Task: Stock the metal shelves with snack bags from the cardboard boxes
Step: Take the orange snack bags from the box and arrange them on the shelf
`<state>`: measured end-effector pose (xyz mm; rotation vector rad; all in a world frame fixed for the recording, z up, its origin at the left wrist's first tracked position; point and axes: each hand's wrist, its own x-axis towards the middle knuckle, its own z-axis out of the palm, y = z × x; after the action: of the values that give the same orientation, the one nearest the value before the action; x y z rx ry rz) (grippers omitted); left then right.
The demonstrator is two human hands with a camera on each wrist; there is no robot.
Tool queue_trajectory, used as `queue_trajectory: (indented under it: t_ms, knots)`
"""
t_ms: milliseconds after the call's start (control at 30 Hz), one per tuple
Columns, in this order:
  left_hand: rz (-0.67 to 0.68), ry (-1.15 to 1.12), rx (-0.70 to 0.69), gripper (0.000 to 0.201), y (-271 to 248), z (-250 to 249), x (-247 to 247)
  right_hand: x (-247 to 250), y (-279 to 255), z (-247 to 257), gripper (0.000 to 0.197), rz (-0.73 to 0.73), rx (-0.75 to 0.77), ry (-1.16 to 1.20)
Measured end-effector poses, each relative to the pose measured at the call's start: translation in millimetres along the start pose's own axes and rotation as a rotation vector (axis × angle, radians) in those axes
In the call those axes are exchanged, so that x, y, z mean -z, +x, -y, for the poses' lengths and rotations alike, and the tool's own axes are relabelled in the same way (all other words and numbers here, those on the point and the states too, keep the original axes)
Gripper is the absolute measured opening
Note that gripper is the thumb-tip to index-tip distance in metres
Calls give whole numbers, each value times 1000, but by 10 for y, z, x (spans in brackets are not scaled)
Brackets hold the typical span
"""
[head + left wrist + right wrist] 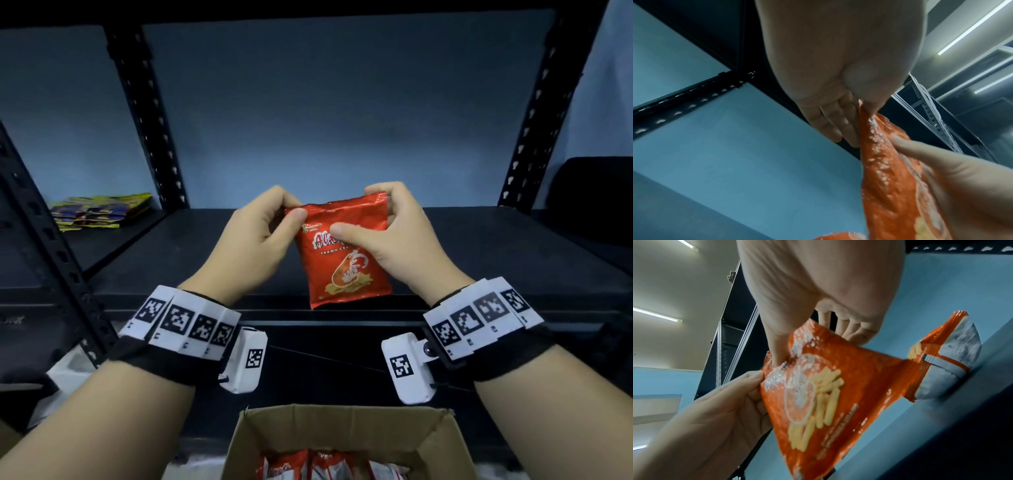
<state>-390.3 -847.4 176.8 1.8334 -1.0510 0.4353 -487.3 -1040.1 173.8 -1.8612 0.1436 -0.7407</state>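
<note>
A stack of yellow and purple packets (99, 210) is lying at the back left of the neighbouring shelf bay, well apart from the hands. Black perforated uprights (145, 113) are standing at the back left and back right of the middle bay, and another slanted post (44, 240) is crossing the left foreground near the left wrist. A dark object (592, 202) is sitting on the far right; what it is cannot be told. Below the wrists a cardboard box (342, 435) is standing open, with more red bags (318, 466) showing inside.

The left hand (260, 240) is pinching the upper left corner of a red bag (346, 260), thumb in front and fingers curled behind. The right hand (387, 233) is gripping the upper right part, its thumb lying across the printed front and its fingers curled over the top edge. In the left wrist view the left hand (838, 73) is pinching the bag (890, 178) along its seam, and in the right wrist view the right hand's (818, 288) thumb is pressing on the bag's (838, 386) front.

The bag is hanging upright above the front edge of the shelf (479, 246), with its lower end over the lip. Bare dark shelf is lying behind it and to both sides between the uprights.
</note>
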Motion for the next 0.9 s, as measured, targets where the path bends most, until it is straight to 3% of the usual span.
queue_trajectory:
  t_ms: [100,233,400,567,667,767,833,900]
  knots:
    - [46,-119,42,14,12,5,-30,-46,-28,4,38,128,-46,159]
    - [168,-420,214,24,-16,46,-60,-110,-42,-46,31,137,-76,273]
    - [77,-489,360,14,-2,89,24,-53,9,-139,19,146,-86,181]
    - [68,-508,420,15,31,134,41,8,40,-179,29,195,-15,-3]
    - [54,-513,467,27,15,211,-21,-15,49,-211,40,162,-14,-68]
    - [215,-524,502,26,-60,252,-86,-29,97,-272,41,120,-40,-34]
    - [329,-510,518,48,-113,305,-108,-39,128,-316,41,109,-31,-1]
    - [324,-489,516,57,-143,357,-113,-19,166,-328,39,73,-40,25]
